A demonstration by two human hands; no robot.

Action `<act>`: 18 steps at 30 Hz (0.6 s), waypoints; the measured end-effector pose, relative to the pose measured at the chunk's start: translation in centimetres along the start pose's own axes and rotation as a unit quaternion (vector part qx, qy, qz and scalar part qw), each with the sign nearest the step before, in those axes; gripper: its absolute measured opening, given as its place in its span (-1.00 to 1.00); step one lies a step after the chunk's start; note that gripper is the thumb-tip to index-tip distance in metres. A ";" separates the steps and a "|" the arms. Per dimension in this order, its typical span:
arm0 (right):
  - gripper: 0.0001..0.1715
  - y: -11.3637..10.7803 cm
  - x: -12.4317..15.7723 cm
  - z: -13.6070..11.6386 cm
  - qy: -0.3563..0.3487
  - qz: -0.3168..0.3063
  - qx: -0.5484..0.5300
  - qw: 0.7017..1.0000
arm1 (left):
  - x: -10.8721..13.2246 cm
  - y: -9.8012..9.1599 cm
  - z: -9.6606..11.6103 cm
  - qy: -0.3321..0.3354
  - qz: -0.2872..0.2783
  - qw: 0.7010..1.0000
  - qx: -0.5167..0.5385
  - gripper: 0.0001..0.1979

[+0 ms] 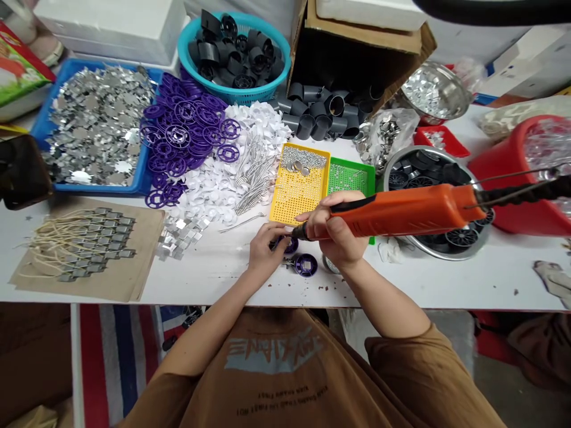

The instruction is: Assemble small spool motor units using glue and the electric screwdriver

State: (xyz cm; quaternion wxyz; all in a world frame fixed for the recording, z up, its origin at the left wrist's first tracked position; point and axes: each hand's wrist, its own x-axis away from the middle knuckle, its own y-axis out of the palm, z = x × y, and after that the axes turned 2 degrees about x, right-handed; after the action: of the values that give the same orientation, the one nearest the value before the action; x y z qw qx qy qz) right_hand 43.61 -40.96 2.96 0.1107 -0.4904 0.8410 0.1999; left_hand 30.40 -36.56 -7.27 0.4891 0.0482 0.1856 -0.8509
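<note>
My right hand (339, 233) is wrapped round an orange electric screwdriver (410, 211), which lies nearly level and points left. Its dark tip reaches a small round purple part (292, 245) on the table. With bent fingers, my left hand (266, 249) grips that part at its left side, hiding some of it. Just in front sits a second purple round piece (306, 265) with a pale square inside. Behind my hands, a yellow basket (294, 199) holds small screws and metal discs. A green basket (369, 178) adjoins it, partly covered by my right hand.
Left: a blue tray (102, 189) of silver pieces, purple rings (182, 128), white pieces (209, 184) and grey wired blocks (96, 244) on cardboard. Behind: a turquoise basket (250, 94) and cardboard box (366, 41). Right: a metal bowl (439, 252) of black parts and a red bucket (499, 172).
</note>
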 end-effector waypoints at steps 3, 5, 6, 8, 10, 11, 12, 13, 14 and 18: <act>-0.65 -0.2 0.2 -0.1 0.023 0.006 0.016 1.000 | -0.2 0.1 -0.2 0.024 0.014 0.999 -0.035 -0.95; -0.63 -0.4 0.4 0.0 0.037 0.003 0.029 0.999 | -0.2 0.0 -0.4 0.068 0.011 0.995 -0.078 -0.96; -0.61 -0.6 0.5 0.0 0.041 0.001 0.036 0.999 | -0.3 -0.1 -0.5 0.093 0.005 0.991 -0.099 -0.95; -0.59 -0.8 0.6 0.2 0.042 0.000 0.048 0.998 | -0.5 -0.3 -0.5 0.132 -0.016 0.983 -0.125 -0.91; -0.58 -0.9 0.7 0.2 0.040 0.000 0.053 0.998 | -0.6 -0.4 -0.4 0.135 -0.036 0.982 -0.125 -0.93; -0.58 -1.0 0.7 0.3 0.040 -0.003 0.051 0.998 | -0.6 -0.5 -0.3 0.122 -0.041 0.984 -0.120 -0.98; -0.59 -1.1 0.7 0.3 0.038 -0.007 0.046 0.998 | -0.5 -0.4 -0.2 0.104 -0.043 0.987 -0.115 -0.87; -0.61 -1.1 0.6 0.3 0.036 -0.010 0.039 0.999 | -0.3 -0.3 -0.1 0.083 -0.042 0.990 -0.110 -0.73; -0.62 -1.2 0.6 0.3 0.033 -0.012 0.032 0.999 | -0.1 -0.2 0.0 0.064 -0.039 0.991 -0.107 -0.60; -0.66 -1.5 0.7 0.3 0.031 -0.009 0.025 0.999 | 0.8 0.7 0.3 0.032 -0.014 0.995 -0.094 -0.56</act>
State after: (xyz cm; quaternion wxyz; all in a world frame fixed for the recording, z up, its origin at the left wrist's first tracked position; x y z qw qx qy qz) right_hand 44.60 -42.00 2.07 0.0984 -0.5008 0.8444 0.1625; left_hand 30.58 -37.60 -7.40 0.4731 0.0265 0.2810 -0.8346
